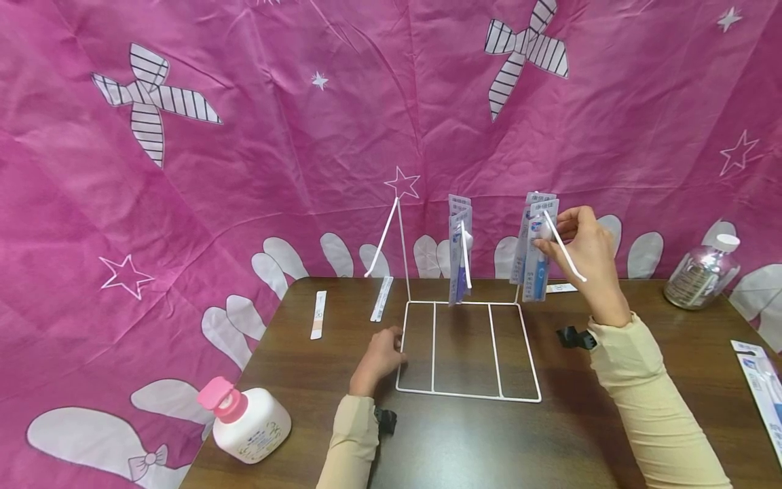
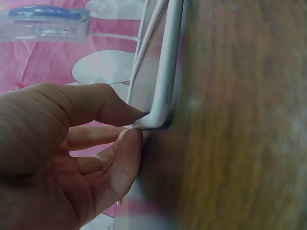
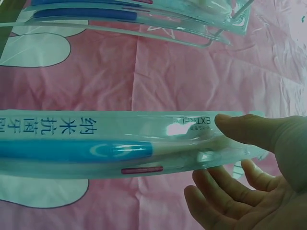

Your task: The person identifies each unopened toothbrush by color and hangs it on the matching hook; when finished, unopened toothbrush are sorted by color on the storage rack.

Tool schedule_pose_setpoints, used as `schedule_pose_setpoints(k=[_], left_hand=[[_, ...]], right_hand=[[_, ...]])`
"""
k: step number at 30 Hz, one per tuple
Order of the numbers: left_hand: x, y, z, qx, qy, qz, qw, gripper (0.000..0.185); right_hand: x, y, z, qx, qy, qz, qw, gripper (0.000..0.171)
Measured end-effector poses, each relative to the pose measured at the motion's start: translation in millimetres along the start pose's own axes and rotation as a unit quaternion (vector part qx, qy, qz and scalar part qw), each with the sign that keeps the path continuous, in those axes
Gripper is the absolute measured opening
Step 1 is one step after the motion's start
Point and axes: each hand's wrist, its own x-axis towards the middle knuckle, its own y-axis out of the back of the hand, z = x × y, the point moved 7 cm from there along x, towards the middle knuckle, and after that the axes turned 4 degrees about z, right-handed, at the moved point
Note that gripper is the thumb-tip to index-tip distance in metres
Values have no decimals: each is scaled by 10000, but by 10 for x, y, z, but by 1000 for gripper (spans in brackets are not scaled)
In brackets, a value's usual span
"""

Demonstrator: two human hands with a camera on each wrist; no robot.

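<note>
A white wire display rack (image 1: 469, 395) stands on the table, with its hooks pointing toward me. Thumb and fingers of my left hand (image 1: 380, 356) pinch the left side wire of its base, as the left wrist view also shows. At the right hook, my right hand (image 1: 588, 255) holds a packaged blue toothbrush (image 1: 535, 275) near its top, thumb in front and fingers behind. This pack hangs around the hook wire, in front of other packs there. Several packaged toothbrushes (image 1: 455, 272) hang on the middle hook. The left hook (image 1: 381, 238) bears nothing.
A white pump bottle (image 1: 256, 428) with a pink top stands at front left; a silvery bottle (image 1: 699, 275) is at back right. Paper strips (image 1: 318, 316) lie behind the left hand. Another packaged toothbrush (image 1: 760, 394) lies at the right edge. A pink curtain (image 1: 275, 170) hangs behind.
</note>
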Motion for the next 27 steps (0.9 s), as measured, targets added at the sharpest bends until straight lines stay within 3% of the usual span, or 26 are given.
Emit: schedule_pose_setpoints(k=[14,22,27], left_hand=[[-6,3,11,-8,-40,-5,10000,52],[-15,12,31,29,-85,0,10000,53],[-12,9,32,17,-68,-9,10000,52]], right_hand=[[-13,-9,15,34,42,82,10000,51],[-54,54,125,199,-93,-303,9993,54],[-166,163,341,12,-160,-484,9987,50]])
